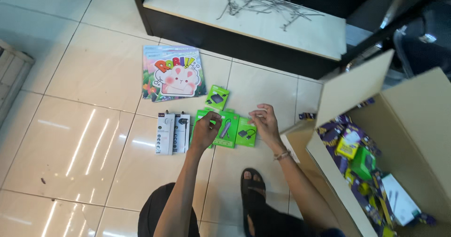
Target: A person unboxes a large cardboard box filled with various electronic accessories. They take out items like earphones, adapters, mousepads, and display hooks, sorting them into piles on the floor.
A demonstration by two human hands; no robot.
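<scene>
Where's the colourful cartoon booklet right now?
In the head view, the colourful booklet lies flat on the tiled floor, up and left of the hands, just above the white packages and beside the topmost green package.

Glossy floor tiles, shiny green plastic-fronted packets, a matt cardboard box, thin metal hooks.

One view only: head cam, looking steeply down from standing/crouching height at the tiled floor. Faces fwd past the wearer's own arms & sandalled foot. Mid-near range. Open cardboard box at right edge, low dark shelf at top.
</scene>
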